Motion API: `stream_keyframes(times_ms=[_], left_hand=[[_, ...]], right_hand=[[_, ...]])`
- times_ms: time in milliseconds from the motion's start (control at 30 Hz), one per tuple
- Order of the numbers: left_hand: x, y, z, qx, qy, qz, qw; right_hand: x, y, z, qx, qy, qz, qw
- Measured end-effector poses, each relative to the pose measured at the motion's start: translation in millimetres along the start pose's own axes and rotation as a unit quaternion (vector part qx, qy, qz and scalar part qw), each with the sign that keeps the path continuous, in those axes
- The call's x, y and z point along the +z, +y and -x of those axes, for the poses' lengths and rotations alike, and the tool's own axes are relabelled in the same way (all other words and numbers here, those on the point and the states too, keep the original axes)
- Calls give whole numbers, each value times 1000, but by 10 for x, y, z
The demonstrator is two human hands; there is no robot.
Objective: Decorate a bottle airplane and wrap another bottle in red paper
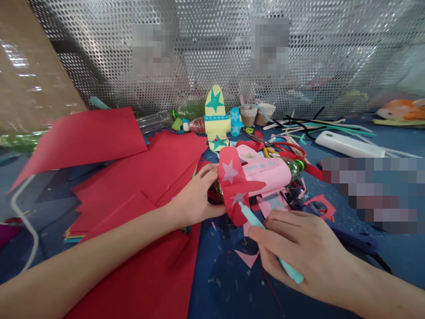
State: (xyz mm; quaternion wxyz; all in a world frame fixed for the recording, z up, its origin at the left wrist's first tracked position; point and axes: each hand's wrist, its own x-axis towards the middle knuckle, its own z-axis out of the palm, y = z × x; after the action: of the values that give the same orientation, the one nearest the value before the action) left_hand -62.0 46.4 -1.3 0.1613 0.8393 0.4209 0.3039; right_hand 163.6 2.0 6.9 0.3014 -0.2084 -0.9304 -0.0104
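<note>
My left hand (199, 195) is closed round the end of a green plastic bottle (294, 168) wrapped in pink paper, lying on its side with its yellow-green cap to the right. A red paper piece (229, 186) shaped like a fin sits at the bottle's near-left end and bears pale stars. My right hand (295, 248) grips a light-blue marker (254, 215) like a pen. The marker's tip touches the lower star (238, 197) on the red piece. Pale bluish dots run along the pink wrap (268, 170).
Red paper sheets (129, 208) spread across the left. Behind stands a bottle craft in yellow paper (215, 119) with teal stars. Scissors (292, 148), a white power strip (348, 144), a dark blue glue gun (353, 237) and pink scraps (247, 258) lie to the right. A perforated metal panel (212, 48) closes off the back.
</note>
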Motion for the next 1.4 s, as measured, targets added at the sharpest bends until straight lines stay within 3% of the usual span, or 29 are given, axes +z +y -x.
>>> stream_keyframes(times_ms=[800,1400], left_hand=[[8,8,-3,4,3,2,1000],[-5,1,5,7,-4,-4,1000]], right_hand=[[-2,9,16,-12,-22,-3,1000],[-86,-15,-35,0,14,4,1000]])
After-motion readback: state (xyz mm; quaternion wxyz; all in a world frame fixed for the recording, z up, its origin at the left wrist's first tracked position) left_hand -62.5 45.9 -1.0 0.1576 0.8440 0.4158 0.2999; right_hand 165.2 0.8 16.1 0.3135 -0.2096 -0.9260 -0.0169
